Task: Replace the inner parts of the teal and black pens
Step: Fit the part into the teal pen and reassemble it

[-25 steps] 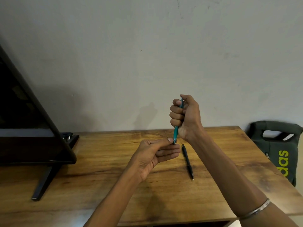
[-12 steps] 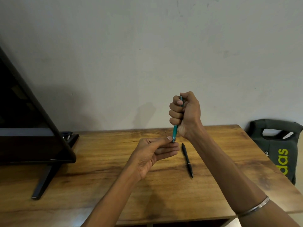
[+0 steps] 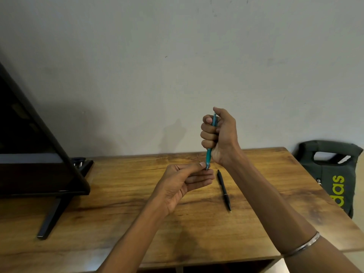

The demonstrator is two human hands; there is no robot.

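While a wooden table is carrying a dark screen at its left, the right hand is fisting tight around the upright teal pen, the left hand is pinching its lower tip, and the black pen is lying just beside them.

Glossy grained wood table, smooth teal plastic pen, matt black pen, shiny metal bangle.

Dim, soft shadows, warped edges
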